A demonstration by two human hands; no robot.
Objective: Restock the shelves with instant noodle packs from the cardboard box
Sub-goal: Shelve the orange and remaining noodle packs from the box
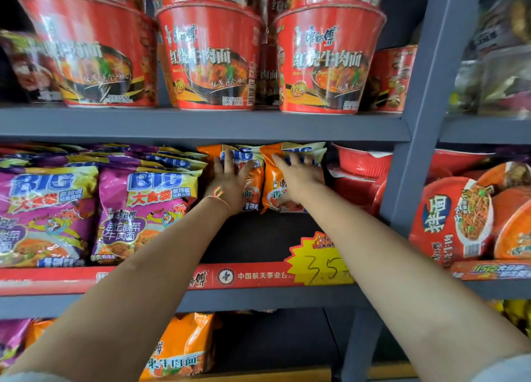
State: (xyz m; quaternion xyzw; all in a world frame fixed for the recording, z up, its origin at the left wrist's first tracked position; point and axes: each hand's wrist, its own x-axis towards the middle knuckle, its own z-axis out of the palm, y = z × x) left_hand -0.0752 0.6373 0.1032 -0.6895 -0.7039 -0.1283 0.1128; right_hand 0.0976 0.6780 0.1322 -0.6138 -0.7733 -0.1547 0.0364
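Two orange instant noodle packs stand upright, side by side, deep on the middle shelf [253, 238]. My left hand [230, 180] lies flat with spread fingers against the left orange pack [254, 177]. My right hand [298, 174] presses, fingers straight, on the right orange pack [275, 186]. Both arms reach far into the shelf. The cardboard box is out of view.
Purple noodle packs [143, 209] fill the shelf to the left. Red noodle bowls [362, 163] sit to the right of the orange packs, and red tubs [212, 57] line the shelf above. A grey upright post [416, 140] bounds the bay. A yellow price tag [319, 263] hangs on the shelf edge.
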